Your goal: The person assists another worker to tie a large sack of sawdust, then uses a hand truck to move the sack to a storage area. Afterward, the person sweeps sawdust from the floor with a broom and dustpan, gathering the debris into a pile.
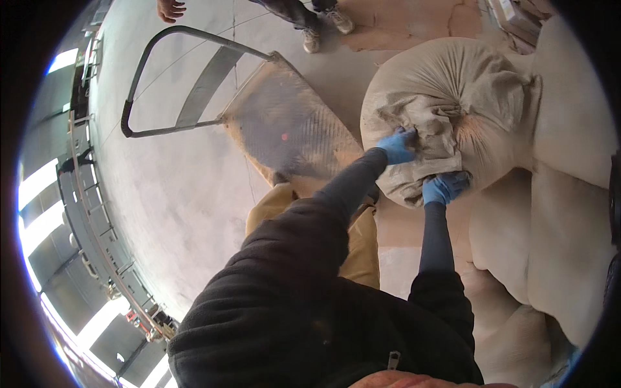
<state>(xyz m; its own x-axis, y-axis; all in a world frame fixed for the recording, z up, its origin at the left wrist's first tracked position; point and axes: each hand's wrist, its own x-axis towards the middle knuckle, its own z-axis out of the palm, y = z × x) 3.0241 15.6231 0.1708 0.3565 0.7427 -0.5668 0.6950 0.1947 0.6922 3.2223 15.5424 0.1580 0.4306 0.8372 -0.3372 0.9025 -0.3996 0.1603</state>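
Head view, only one: big tan sack [446, 97] with a gathered, puckered mouth sat on top of a pile of other pale sacks [556, 213] at the right side of frame. Both hands wore blue gloves and both were on the sack's loose folded cloth near its lower left edge. Left hand [396, 146] was clenched on a fold of fabric at the sack's left flank, dark sleeve running back down toward the body. Right hand [444, 187] was clenched on the fabric lower down, under the bulge, just below and right of the left hand. Hands were close together, not touching as far as could be told. Sack lay ahead and to the right of both hands, its bulk rising up and away from them; gathered mouth faced the camera, roughly round, no clear long axis. Right hand sat nearer the sack's underside, left hand nearer its side. Just left of the sack stood a flat metal hand truck [284, 123] with a mesh deck and a curved tube handle [139, 77], on the grey concrete floor [174, 194]. Deck edge was near the sack's lower left, apart from it. Another person's shoes [323, 29] and a hand [169, 9] showed at the top edge, well apart from the sack
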